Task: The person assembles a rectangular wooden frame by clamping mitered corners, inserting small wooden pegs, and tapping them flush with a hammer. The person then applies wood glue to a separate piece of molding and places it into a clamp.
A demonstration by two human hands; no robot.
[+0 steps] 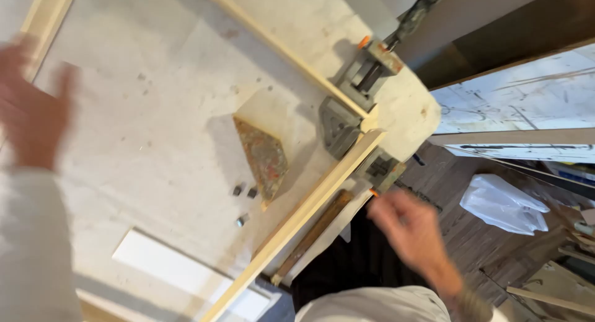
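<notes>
Item: grey metal corner clamp (339, 127) gripping two pale wooden strips (297, 220) on my desk (155, 111); I judge it heavy, rigid. Strips light, stiff; hold mid-length. My right hand (412, 226) hovers by the clamp's orange-tipped screw (372, 192); left hand (31, 105) open, empty, well apart.

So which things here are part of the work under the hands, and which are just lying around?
In use:
- corner clamp gripping two wooden strips at a right angle
- right hand, blurred, by the clamp's lower handle
- left hand, blurred, over the workbench

Lying about:
- stained wedge-shaped block
- small metal bits
- white panel
- plastic bag on the floor
</notes>
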